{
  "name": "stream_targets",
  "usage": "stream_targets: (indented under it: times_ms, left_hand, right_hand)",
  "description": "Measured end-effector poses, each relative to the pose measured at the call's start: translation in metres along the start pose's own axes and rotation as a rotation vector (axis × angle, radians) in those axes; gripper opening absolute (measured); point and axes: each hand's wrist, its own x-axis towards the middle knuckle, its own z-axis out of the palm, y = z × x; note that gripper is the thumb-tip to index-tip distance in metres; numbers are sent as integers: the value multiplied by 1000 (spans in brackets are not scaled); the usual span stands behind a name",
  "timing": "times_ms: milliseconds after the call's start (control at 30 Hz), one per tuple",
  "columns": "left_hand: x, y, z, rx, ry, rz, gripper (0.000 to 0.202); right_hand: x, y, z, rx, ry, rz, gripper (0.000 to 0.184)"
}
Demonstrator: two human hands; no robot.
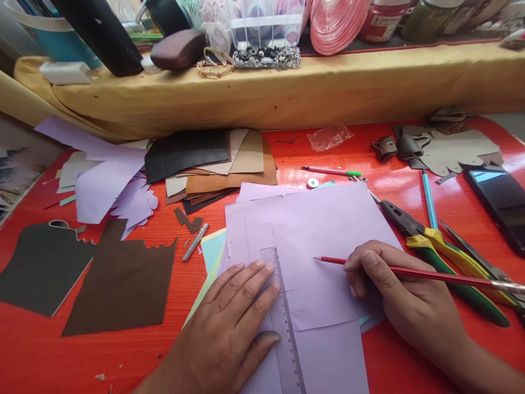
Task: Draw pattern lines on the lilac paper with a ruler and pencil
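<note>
My left hand [233, 323] lies flat, fingers stretched out, pressing a clear ruler [290, 339] onto a sheet of purple paper [324, 224]. The ruler runs nearly straight away from me, and its graduated right edge shows. Faint pencil lines mark the paper around it. In my right hand [406, 295] is a red pencil [435, 273], gripped between thumb and fingers. Its tip points left, over the paper to the right of the ruler; whether it touches the sheet I cannot tell. More purple, blue and green sheets lie beneath.
Pliers [443, 246] and a phone [500, 202] lie at the right. Leather pieces [229, 180] are stacked behind the paper. Brown [127, 284] and dark leather [41, 268] lie left, near purple scraps [110, 175]. A cloth-covered shelf [262, 98] crowded with containers spans the back.
</note>
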Motion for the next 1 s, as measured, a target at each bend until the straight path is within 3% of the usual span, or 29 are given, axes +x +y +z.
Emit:
stream_targets:
  times_ms: [1000]
  left_hand:
    - [-11, -1, 9, -10, -9, -25, 48]
  right_hand:
    - [-2, 3, -1, -3, -20, 11, 46]
